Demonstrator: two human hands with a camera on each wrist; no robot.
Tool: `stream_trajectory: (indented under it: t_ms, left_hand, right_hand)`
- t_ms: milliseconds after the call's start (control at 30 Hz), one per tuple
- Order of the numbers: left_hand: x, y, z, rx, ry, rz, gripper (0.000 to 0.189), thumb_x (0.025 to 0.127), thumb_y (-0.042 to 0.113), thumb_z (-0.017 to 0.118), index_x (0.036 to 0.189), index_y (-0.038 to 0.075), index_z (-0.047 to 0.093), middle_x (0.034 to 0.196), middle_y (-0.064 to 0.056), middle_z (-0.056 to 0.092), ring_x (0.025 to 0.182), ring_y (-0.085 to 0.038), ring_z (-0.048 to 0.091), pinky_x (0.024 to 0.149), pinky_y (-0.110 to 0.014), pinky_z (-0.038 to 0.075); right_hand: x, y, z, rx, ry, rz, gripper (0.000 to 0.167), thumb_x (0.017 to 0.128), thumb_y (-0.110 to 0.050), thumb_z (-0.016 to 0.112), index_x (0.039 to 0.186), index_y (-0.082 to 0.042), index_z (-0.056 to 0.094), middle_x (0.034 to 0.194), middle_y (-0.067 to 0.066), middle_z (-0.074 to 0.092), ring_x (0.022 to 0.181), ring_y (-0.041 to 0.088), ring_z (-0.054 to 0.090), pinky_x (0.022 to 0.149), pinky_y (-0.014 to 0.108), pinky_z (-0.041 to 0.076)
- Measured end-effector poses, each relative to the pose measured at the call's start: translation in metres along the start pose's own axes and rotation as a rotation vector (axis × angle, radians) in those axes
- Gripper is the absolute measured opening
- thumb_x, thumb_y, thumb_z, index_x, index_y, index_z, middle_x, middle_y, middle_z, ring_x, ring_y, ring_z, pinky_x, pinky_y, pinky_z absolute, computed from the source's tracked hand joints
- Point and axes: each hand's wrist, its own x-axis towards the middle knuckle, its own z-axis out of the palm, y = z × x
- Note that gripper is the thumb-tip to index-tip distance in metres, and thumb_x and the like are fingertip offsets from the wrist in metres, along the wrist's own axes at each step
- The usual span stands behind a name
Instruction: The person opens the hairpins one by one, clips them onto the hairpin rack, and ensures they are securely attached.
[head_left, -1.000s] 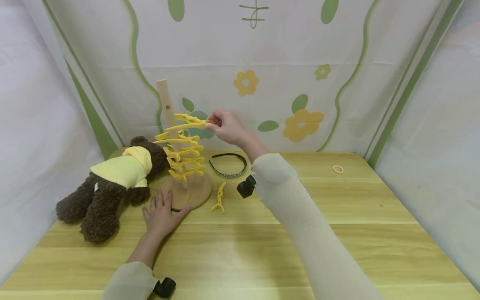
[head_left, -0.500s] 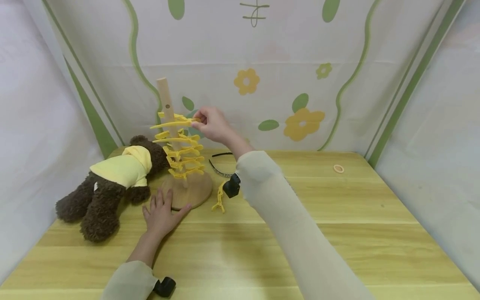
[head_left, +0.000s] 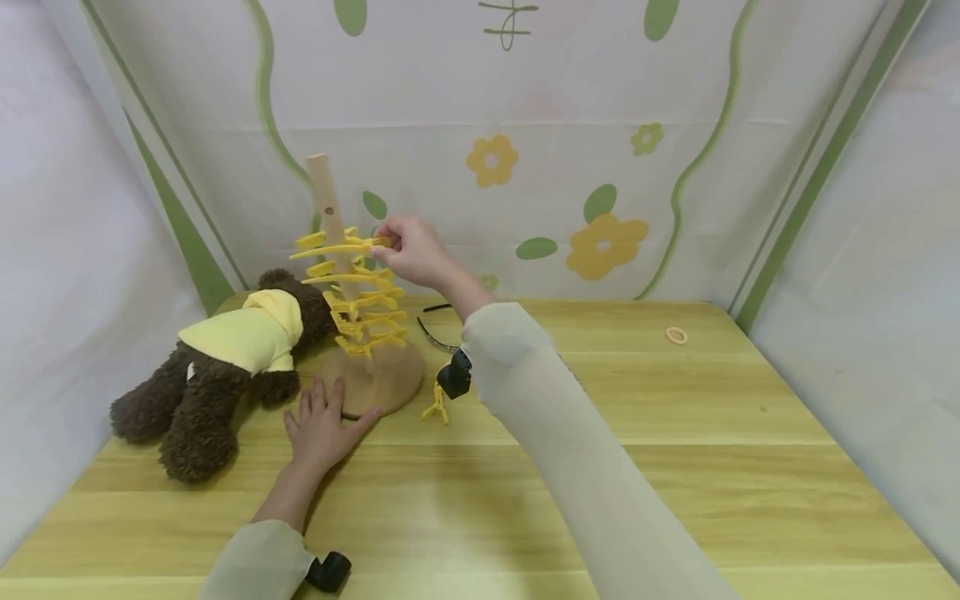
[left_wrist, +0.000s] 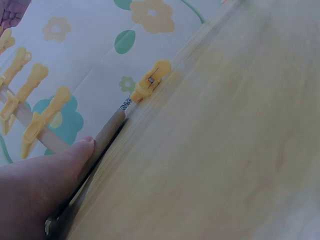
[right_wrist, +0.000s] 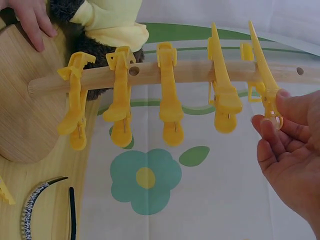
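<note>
My right hand [head_left: 416,250] pinches the handle end of a yellow hair clip [right_wrist: 264,65] between thumb and fingers. This clip's long prongs lie on both sides of a wooden post [head_left: 320,179], below the hole near its top. Lower on the post, several more yellow hair clips [right_wrist: 169,95] are clamped in a row, their handles pointing the same way. My left hand [head_left: 322,433] rests with spread fingers on the near edge of the post's round wooden base [head_left: 393,379], its thumb lying along the rim in the left wrist view.
Another yellow hair clip [head_left: 437,406] lies on the table [head_left: 675,483] right of the base. Behind it is a black headband [right_wrist: 30,212], partly covered by my right arm. A brown teddy bear [head_left: 240,342] in a yellow top lies left; a small beige ring [head_left: 677,336] lies far right.
My right hand has moved left with the hair clip, bringing its prongs across and around the post. The post has tilted slightly left. My left hand has stayed on the base.
</note>
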Motion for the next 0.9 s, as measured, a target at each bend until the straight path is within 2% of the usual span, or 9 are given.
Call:
stream_trajectory:
  t_ms: [467, 633, 733, 900]
  left_hand:
    - [0.0, 0.001, 0.001, 0.005, 0.002, -0.002, 0.094, 0.074, 0.068, 0.04, 0.137, 0.002, 0.021, 0.138, -0.027, 0.001, 0.121, -0.048, 0.001, 0.086, -0.064, -0.006]
    - [0.0, 0.002, 0.001, 0.006, 0.005, -0.001, 0.094, 0.074, 0.068, 0.041, 0.136, 0.002, 0.021, 0.138, -0.027, 0.002, 0.121, -0.049, 0.002, 0.086, -0.065, -0.006]
    - [-0.001, 0.002, 0.001, 0.012, 0.009, 0.002, 0.093, 0.074, 0.068, 0.04, 0.136, 0.001, 0.021, 0.138, -0.028, 0.002, 0.121, -0.049, 0.003, 0.086, -0.065, -0.006]
    - [-0.002, 0.002, 0.002, 0.016, 0.01, 0.005, 0.093, 0.074, 0.068, 0.041, 0.136, 0.001, 0.022, 0.138, -0.027, 0.003, 0.121, -0.049, 0.003, 0.086, -0.065, -0.005]
  right_hand:
    - [-0.003, 0.003, -0.004, 0.046, 0.0, 0.009, 0.03, 0.086, -0.014, 0.055, 0.111, 0.002, 0.052, 0.094, 0.006, 0.054, 0.083, 0.014, 0.051, 0.067, 0.018, 0.042]
    - [-0.005, 0.007, -0.006, 0.052, 0.006, -0.025, 0.033, 0.084, -0.016, 0.057, 0.112, 0.0, 0.053, 0.108, 0.007, 0.053, 0.081, 0.014, 0.051, 0.065, 0.02, 0.043]
    - [-0.008, 0.01, -0.009, 0.064, 0.013, -0.03, 0.04, 0.082, -0.02, 0.06, 0.117, -0.003, 0.051, 0.115, 0.006, 0.051, 0.086, 0.015, 0.05, 0.067, 0.021, 0.042]
    - [-0.018, 0.012, -0.016, 0.08, 0.069, -0.053, 0.046, 0.081, -0.022, 0.061, 0.123, -0.006, 0.046, 0.109, 0.004, 0.053, 0.093, 0.015, 0.047, 0.072, 0.022, 0.04]
